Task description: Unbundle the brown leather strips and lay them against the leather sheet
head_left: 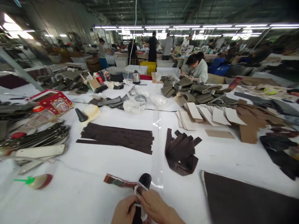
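At the bottom centre my left hand [125, 209] and my right hand [154, 201] meet, fingers closed. Between them is a dark brown strip [137, 214], partly hidden by the fingers. A reddish-brown band [120, 181] with a greenish patch sticks out to the left from under my right hand. Just beyond my fingers stands a black rounded piece [145, 179]; whether it belongs to the strip I cannot tell. Farther up the table lie a stack of dark brown strips [116, 137] and a looped bunch of similar strips [181, 152].
A green-tipped squeeze bottle [37, 181] lies at left, below a pile of straps [46, 137]. A dark panel [252, 199] covers the lower right. Pale cards [210, 115] and olive pieces [193, 88] lie farther back. A person [198, 70] works across the table.
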{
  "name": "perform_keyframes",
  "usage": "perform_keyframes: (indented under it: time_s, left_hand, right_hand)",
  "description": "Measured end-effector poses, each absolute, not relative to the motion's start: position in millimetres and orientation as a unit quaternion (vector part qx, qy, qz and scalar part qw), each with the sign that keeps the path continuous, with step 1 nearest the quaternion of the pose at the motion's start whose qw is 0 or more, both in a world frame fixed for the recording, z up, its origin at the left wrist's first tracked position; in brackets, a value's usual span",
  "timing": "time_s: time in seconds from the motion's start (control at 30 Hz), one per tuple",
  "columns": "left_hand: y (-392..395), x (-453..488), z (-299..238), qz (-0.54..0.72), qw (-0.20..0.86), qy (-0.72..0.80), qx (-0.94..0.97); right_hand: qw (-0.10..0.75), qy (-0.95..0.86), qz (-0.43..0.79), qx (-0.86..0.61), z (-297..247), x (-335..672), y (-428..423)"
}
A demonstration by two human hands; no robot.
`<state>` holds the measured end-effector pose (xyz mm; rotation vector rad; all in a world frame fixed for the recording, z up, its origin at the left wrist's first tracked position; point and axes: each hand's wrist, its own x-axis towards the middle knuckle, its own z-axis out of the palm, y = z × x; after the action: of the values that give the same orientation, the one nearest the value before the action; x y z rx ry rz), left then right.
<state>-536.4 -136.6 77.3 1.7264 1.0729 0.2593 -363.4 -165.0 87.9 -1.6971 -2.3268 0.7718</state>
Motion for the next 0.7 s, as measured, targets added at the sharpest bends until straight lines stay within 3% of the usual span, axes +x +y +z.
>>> perform_keyframes:
  time_s: [0.1, 0.2, 0.37, 0.47, 0.6, 0.7]
  left_hand:
    - [-132, -537, 79, 0.198, 0.474, 0.456, 0.727]
    - [-128, -533, 79, 0.208, 0.523, 0.448, 0.694]
    - [-118, -522, 77, 0.208, 0.568, 0.451, 0.656]
    - [-114, -524, 76, 0.197, 0.548, 0.485, 0.653]
    - [-113, -534, 76, 0.139, 0.545, 0.459, 0.688]
    - [-113, -541, 80, 0.089, 0.54, 0.432, 0.717]
  right_hand:
    - [0.081, -0.709, 0.348, -0.608, 85, -369, -164]
    - [0.081, -0.671, 0.442, -0.59, 81, -377, -157]
    - [0.072, -0.663, 0.46, -0.586, 77, -376, -155]
    - [0.114, -0.63, 0.45, -0.622, 77, -369, -160]
    - [0.16, -0.591, 0.541, -0.576, 76, -367, -163]
    - [0.268, -0.521, 0.598, -0.546, 77, -371, -160]
